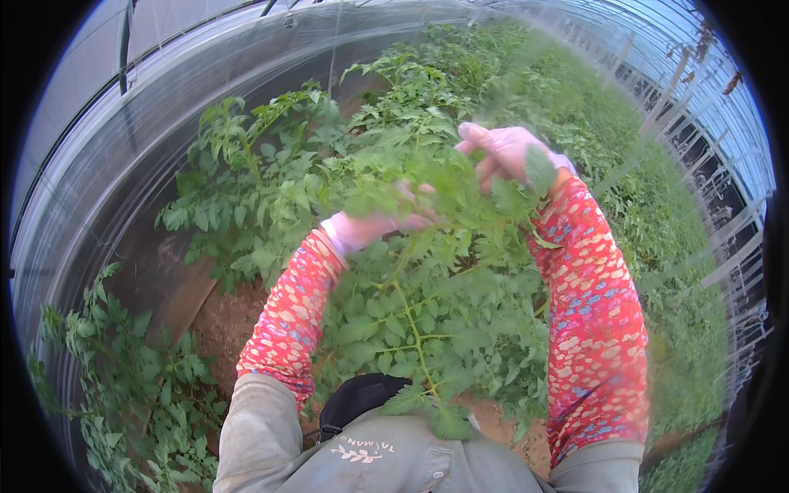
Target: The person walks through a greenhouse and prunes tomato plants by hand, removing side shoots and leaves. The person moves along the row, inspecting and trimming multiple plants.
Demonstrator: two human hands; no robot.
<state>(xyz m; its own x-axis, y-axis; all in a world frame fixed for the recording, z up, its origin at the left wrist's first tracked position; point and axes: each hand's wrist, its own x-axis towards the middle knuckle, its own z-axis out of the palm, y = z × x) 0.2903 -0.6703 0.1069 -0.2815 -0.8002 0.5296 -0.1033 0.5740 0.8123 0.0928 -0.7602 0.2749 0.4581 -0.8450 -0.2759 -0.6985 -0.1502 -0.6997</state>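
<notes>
My left hand [376, 228], in a thin translucent glove, reaches into the leafy top of a tomato plant [419, 333]. Blurred leaves cover part of its fingers, so its grip is unclear. Just below that hand, a green tomato stem [410, 314] with side shoots runs down towards my chest. Higher and to the right, my right hand [511, 151] is gloved the same way, its fingers bent over the foliage. A leaf [540, 167] hangs across its wrist. Whether anything thin lies between its fingers cannot be made out. Red flowered sleeves cover both forearms.
Dense tomato rows [616, 154] stretch ahead and to the right. Clear plastic sheeting [154, 123] curves along the left side. More tomato plants [142, 370] grow at lower left beside bare soil [231, 320]. A thin hanging string [332, 55] drops from above. Pale supports [669, 92] line the right.
</notes>
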